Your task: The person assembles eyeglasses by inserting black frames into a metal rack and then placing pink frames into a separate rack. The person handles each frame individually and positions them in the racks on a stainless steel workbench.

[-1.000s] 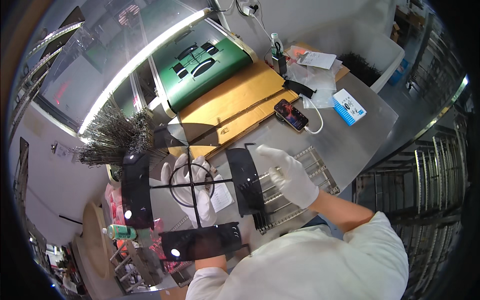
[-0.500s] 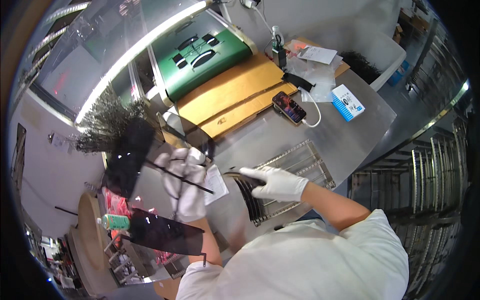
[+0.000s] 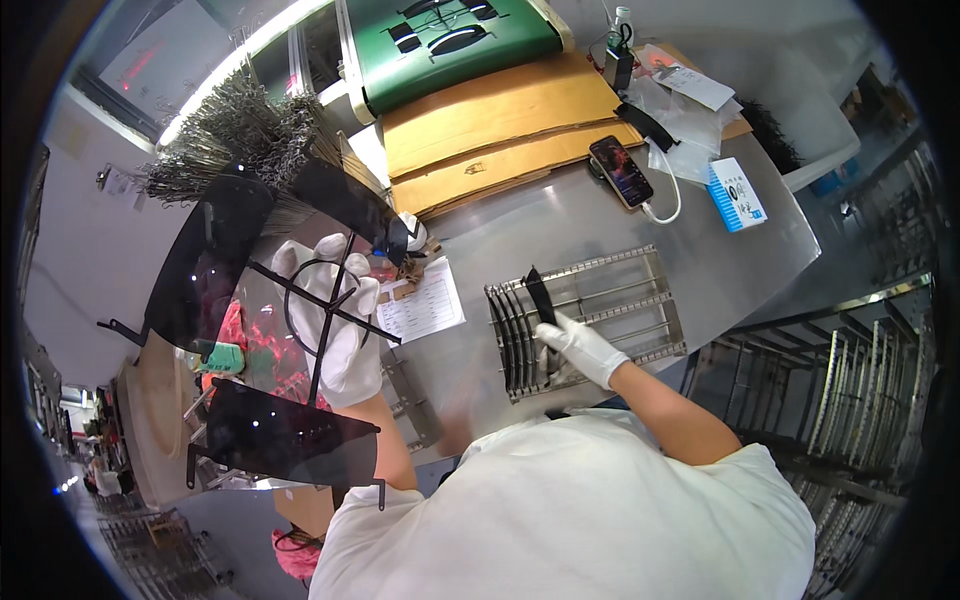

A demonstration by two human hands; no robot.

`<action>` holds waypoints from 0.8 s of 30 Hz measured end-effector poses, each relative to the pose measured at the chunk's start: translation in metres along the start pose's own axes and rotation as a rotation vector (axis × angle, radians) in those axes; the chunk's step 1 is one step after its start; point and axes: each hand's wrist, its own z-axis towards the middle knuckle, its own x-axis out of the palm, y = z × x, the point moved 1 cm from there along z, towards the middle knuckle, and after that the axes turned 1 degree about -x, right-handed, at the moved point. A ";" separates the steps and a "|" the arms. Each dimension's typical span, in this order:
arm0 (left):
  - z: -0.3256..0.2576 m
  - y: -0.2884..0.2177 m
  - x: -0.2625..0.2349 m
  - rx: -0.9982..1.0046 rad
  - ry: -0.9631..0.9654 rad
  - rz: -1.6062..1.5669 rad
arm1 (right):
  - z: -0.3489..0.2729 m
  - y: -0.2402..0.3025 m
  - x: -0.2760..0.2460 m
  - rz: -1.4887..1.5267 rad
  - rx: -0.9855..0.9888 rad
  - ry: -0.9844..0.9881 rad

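Observation:
My left hand (image 3: 345, 362), in a white glove, is closed on a black wire frame (image 3: 326, 306) with crossed rods and a ring. Dark, glossy curved lens-like panels sit at its rod ends: a left panel (image 3: 205, 265), a lower panel (image 3: 290, 435) and an upper panel (image 3: 350, 205). In my gloved right hand (image 3: 585, 350) is a dark curved panel (image 3: 539, 295), seen nearly edge-on above the fingers. It stands at a metal slotted rack (image 3: 662, 352), where several dark curved panels (image 3: 512, 340) are lined up in a row at the left end.
A printed sheet (image 3: 430, 300) lies between my hands. Behind are yellow cardboard (image 3: 500, 130), a green conveyor belt (image 3: 460, 65), a phone (image 3: 622, 175) on a cable and a blue-white box (image 3: 737, 195). A bundle of wire frames (image 3: 235, 135) stands far left; metal racks (image 3: 860, 385) are at right.
The wire frame in my left hand has turned, showing its ring and crossed rods. My right hand has moved slightly, and its panel now stands upright at the rack. The view has shifted.

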 end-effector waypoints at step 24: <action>-0.007 0.012 0.018 -0.101 0.080 0.004 | 0.004 0.033 0.036 -1.413 -0.816 -0.533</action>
